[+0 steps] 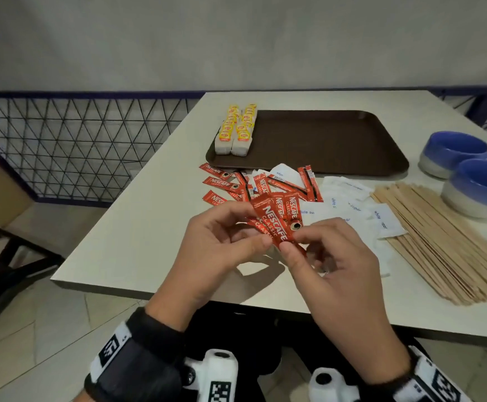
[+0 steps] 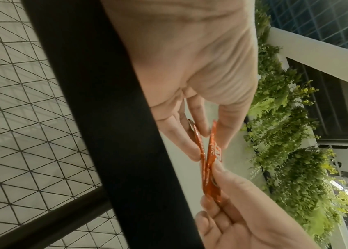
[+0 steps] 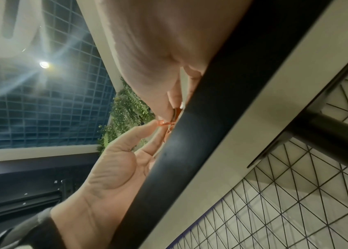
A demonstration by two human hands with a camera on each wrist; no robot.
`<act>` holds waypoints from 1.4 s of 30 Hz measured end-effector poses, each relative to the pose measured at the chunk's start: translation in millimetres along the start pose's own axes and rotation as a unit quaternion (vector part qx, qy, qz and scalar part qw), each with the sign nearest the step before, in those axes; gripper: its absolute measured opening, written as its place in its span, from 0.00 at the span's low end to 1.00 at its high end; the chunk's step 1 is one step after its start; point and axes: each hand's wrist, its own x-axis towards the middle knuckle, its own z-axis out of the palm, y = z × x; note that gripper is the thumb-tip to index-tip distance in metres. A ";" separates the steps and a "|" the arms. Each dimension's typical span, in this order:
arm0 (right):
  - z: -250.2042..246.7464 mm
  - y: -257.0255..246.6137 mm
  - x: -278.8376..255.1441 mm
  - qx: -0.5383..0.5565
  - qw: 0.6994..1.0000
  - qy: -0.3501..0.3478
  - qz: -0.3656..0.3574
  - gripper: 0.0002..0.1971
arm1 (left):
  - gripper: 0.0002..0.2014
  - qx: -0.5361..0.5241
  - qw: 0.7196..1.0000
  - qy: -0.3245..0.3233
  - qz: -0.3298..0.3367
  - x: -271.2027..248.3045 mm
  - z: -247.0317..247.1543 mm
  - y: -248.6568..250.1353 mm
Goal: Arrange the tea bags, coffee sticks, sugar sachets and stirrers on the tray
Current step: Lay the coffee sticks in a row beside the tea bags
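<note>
Coffee sticks [image 1: 277,224] fan upward and away, pinched at their near ends by left hand [image 1: 216,250] and right hand [image 1: 332,256]; fingers curl round them. Labels read "NESCAFE CLASSIC".

Head view looks down over the table [image 1: 138,233]; both close wrist views look upward, sharing the hands.

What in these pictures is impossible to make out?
- Head view: how many coffee sticks are held; they overlap, fingers cover them.
- Head view: the stirrers run past the right edge.
- Right wrist view: the table edge hides the fingertips and sticks.
</note>
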 end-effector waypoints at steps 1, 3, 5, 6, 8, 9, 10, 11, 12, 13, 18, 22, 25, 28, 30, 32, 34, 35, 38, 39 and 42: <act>0.6 0.3 0.1 -0.005 1.000 0.000 0.000 0.07 | 0.20 -0.009 1.000 0.004 0.002 0.1 -0.8 0.2; 1.5 1.3 0.5 -0.009 1.000 -0.015 0.001 0.07 | 0.21 -0.004 1.000 0.017 0.009 -0.2 0.3 1.7; 2.0 1.9 0.7 0.008 0.999 -0.043 0.003 0.05 | 0.21 0.003 0.999 0.033 0.018 -0.3 2.5 2.8; 1.9 1.6 0.4 0.013 0.998 -0.055 0.003 0.07 | 0.21 0.005 0.999 0.037 0.022 -0.7 2.7 2.9; 1.3 1.3 -0.1 0.004 0.998 -0.063 -0.007 0.10 | 0.21 0.003 0.999 0.035 0.020 -1.1 1.8 3.2; 0.7 1.5 -0.5 0.001 0.998 -0.062 -0.013 0.11 | 0.22 0.000 0.999 0.028 0.015 -1.1 1.0 3.2; 0.1 2.1 -1.0 0.002 0.998 -0.061 -0.016 0.11 | 0.24 -0.001 1.000 0.017 0.008 -1.0 0.2 3.1; -0.3 2.5 -1.4 0.006 0.998 -0.060 -0.017 0.11 | 0.27 0.001 1.000 0.005 0.001 -0.4 -0.3 2.9; -0.6 2.0 -1.7 0.010 0.998 -0.059 -0.015 0.11 | 0.28 0.005 1.000 -0.003 -0.003 0.0 -0.8 2.7; -0.7 1.1 -1.7 0.014 0.998 -0.058 -0.010 0.10 | 0.27 0.011 1.000 -0.006 -0.005 0.4 -1.0 3.0; 0.2 -3.0 0.8 0.003 1.000 -0.027 0.005 0.04 | 0.20 0.008 1.000 0.027 -0.006 4.5 -4.6 0.0; -4.5 -7.1 7.0 -0.022 0.998 -0.004 0.062 0.06 | 0.21 -0.022 0.997 0.073 -0.016 7.4 -7.7 -0.7; -14.2 -25.6 22.1 -0.123 0.986 -0.082 0.082 0.05 | 0.22 -0.028 0.995 0.095 -0.024 7.7 -8.1 0.7; -19.8 -48.3 50.0 -0.253 0.939 -0.205 0.113 0.04 | 0.24 -0.007 0.995 0.098 -0.033 6.9 -6.7 1.2; -16.2 -52.7 69.6 -0.322 0.909 -0.237 0.113 0.12 | 0.24 -0.008 0.995 0.091 -0.036 5.7 -6.3 1.6; -7.1 -48.0 86.7 -0.382 0.888 -0.241 0.089 0.18 | 0.24 -0.004 0.996 0.082 -0.039 5.1 -6.3 2.6; 3.6 -41.0 98.4 -0.414 0.868 -0.259 0.084 0.22 | 0.23 0.006 0.997 0.074 -0.036 5.1 -6.8 2.9; 8.5 -38.7 102.1 -0.417 0.860 -0.278 0.098 0.22 | 0.23 0.009 0.997 0.069 -0.034 5.0 -6.8 3.1; 16.6 -33.5 108.6 -0.420 0.839 -0.322 0.128 0.21 | 0.22 0.014 0.997 0.065 -0.034 5.1 -7.1 2.4; 16.6 -32.1 110.2 -0.419 0.837 -0.326 0.132 0.21 | 0.22 0.015 0.997 0.066 -0.035 4.8 -7.2 2.4; 12.9 -31.2 115.7 -0.396 0.843 -0.326 0.162 0.14 | 0.21 0.013 0.997 0.067 -0.036 4.0 -7.5 2.4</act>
